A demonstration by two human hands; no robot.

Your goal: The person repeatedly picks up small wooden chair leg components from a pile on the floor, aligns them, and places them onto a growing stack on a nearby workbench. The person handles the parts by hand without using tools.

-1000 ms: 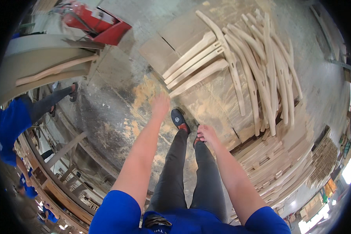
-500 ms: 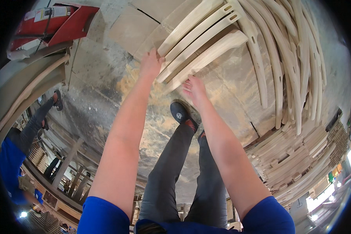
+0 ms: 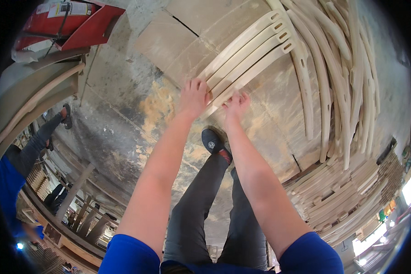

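Several pale, curved wooden slats (image 3: pixel 253 55) lie side by side on the floor, their slotted far ends lined up. My left hand (image 3: pixel 195 97) grips the near ends of the slats, its fingers bent over them. At the right edge of the nearest slat (image 3: pixel 260 66), my right hand (image 3: pixel 236 107) has its fingers curled and pressed close against the wood. Part of the slats' near ends is hidden by my hands. Another slotted curved piece (image 3: pixel 301 68) crosses beyond their far ends.
A heap of curved wooden pieces (image 3: pixel 340 59) lies at the right, with stacked wood (image 3: pixel 333 196) nearer me. A red fire extinguisher (image 3: pixel 59 23) in a red stand is far left. Another person's leg (image 3: pixel 43 132) shows at the left. My shoe (image 3: pixel 213 140) is close to the slats.
The nearest slat has moved in against the others, and the slotted ends now line up. My left hand has shifted right and closed over the near ends; my right hand has moved slightly right.
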